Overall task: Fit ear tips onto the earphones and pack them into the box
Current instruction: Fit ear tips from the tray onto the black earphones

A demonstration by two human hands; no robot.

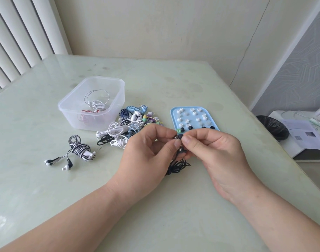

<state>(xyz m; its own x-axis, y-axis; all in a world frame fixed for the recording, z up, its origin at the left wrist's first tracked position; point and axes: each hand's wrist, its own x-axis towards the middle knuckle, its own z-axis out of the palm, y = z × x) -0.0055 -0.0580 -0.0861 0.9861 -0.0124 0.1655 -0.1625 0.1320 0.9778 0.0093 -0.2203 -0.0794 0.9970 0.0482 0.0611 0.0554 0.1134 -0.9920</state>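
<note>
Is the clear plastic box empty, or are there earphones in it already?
Not empty. The clear plastic box has white earphones and red earphones lying coiled inside it.

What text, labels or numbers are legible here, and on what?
Nothing reads cleanly.
White inline remote: dark print, too small to read.
Paper sheet at the right: printed lines and a QR-like block, blurred.
Dark earphone held by the left hand, black ear tip pinched by the right hand: no marks seen.
</note>
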